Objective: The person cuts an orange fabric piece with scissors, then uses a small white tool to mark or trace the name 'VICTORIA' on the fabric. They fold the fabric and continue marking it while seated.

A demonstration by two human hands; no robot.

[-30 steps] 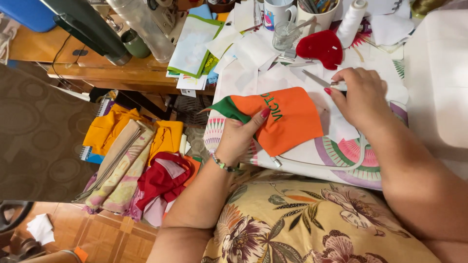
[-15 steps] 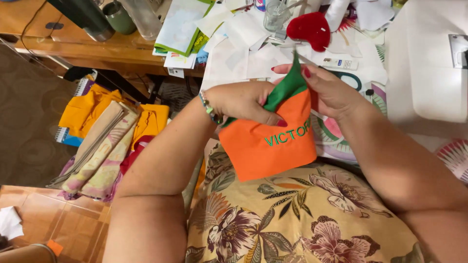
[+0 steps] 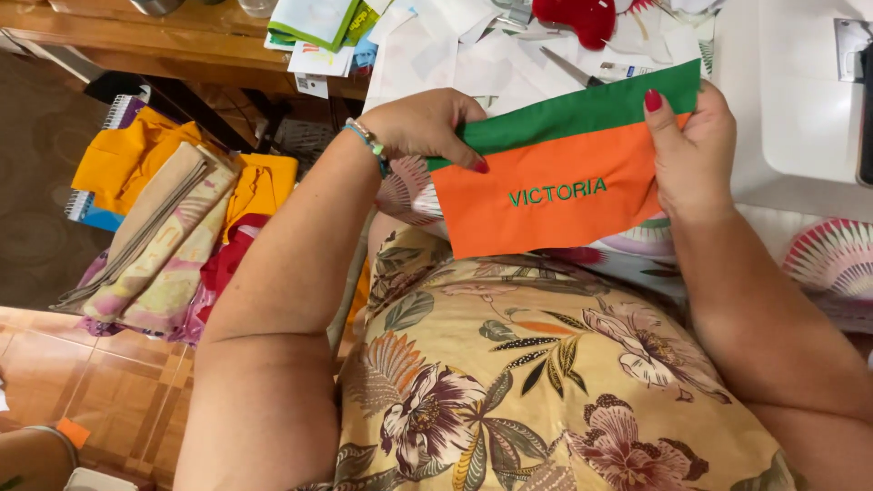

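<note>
An orange fabric panel with a green band along its top edge and green embroidered lettering is held flat and stretched out above my lap. My left hand pinches its left end at the seam between green and orange. My right hand grips the right end, thumb on the front. The piece hangs in front of a table edge covered with a patterned cloth.
White paper pieces, scissors and a red fabric item lie on the table behind. A white sewing machine stands at right. Folded yellow, beige and red fabrics are piled on the floor at left, under a wooden bench.
The orange piece was lifted from the table, turned and spread out flat between both hands, now showing its full front with the green band on top.
</note>
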